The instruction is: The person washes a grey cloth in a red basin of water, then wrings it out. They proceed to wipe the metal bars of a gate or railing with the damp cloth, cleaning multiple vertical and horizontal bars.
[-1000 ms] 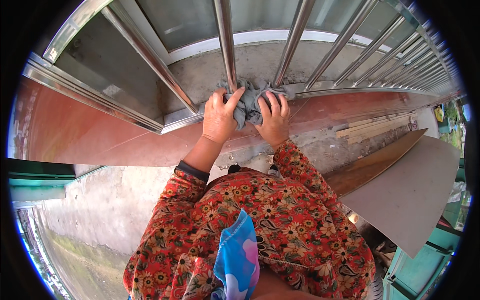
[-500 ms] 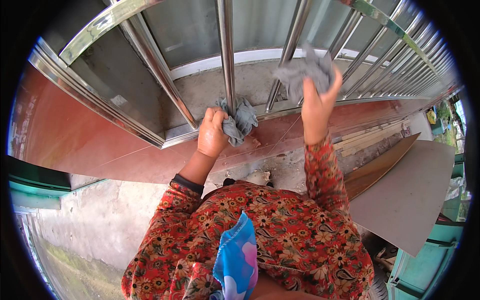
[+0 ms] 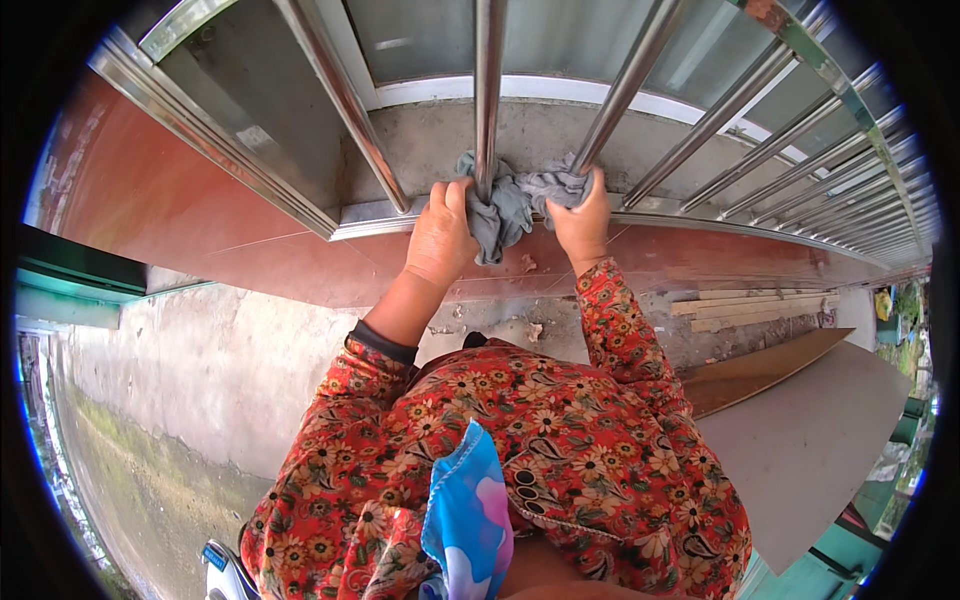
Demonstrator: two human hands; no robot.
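My left hand (image 3: 442, 235) is closed on a blue-grey cloth (image 3: 500, 222), bunched round the foot of a shiny metal bar (image 3: 488, 90). Just to its right, my right hand (image 3: 582, 222) grips a second, greyer cloth (image 3: 556, 185) at the foot of the neighbouring bar (image 3: 630, 85). The two cloths touch each other above the bottom rail (image 3: 375, 216) of the metal railing. Both sets of fingers are partly hidden behind the cloth and bars.
Behind the bars lies a concrete ledge (image 3: 420, 150) below a white-framed window (image 3: 560, 88). Reddish tiles (image 3: 260, 250) face the wall under the rail. At the right are wooden planks (image 3: 755, 305), a brown board (image 3: 765, 372) and a large grey panel (image 3: 810, 440).
My right hand, raised and blurred with its cloth earlier, has come down and left to the foot of a bar. My left hand stays at its bar while the view has shifted.
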